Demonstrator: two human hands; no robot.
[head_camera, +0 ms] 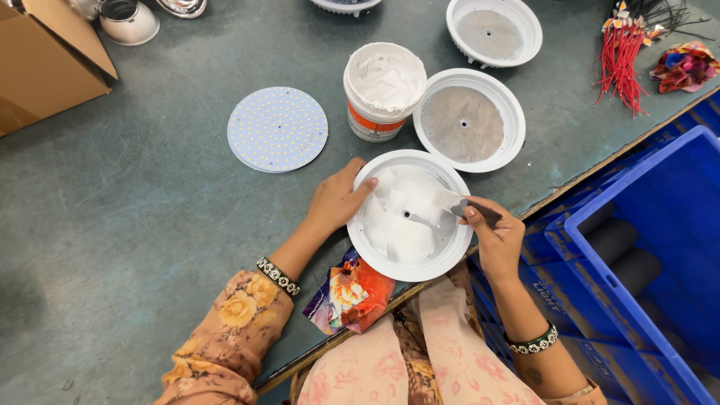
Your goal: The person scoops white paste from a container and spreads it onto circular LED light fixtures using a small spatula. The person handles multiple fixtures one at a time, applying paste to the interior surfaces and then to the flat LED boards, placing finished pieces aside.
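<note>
While the left hand [336, 201] steadies the near white round housing [410, 216] by its left rim, fingers curled over the edge in a closed grip on it, the right hand [496, 236] holds a small flat spatula [452, 202], its grip closed around the dark handle and the blade reaching into the dish. This housing sits at the table's [150, 225] near edge, directly in front of the person, and its floor is largely covered with white paste in broad smeared patches. The blade lies on that paste, right of centre.

Just behind the housing stands an open tub of white paste [384, 90], with an orange band on its side. Touching or nearly touching the tub on its right is a second white housing [469, 120] with a bare grey metal floor and a centre hole. A third like it [493, 31] lies farther back. Left of the tub, apart from it, a round LED board [277, 129] lies flat. A patterned cloth [351, 296] is tucked under the near housing's front rim. Red wires [621, 60] lie bundled at the far right, a cardboard box [45, 60] at the far left. Blue crates [645, 247] stand beside the table on the right
</note>
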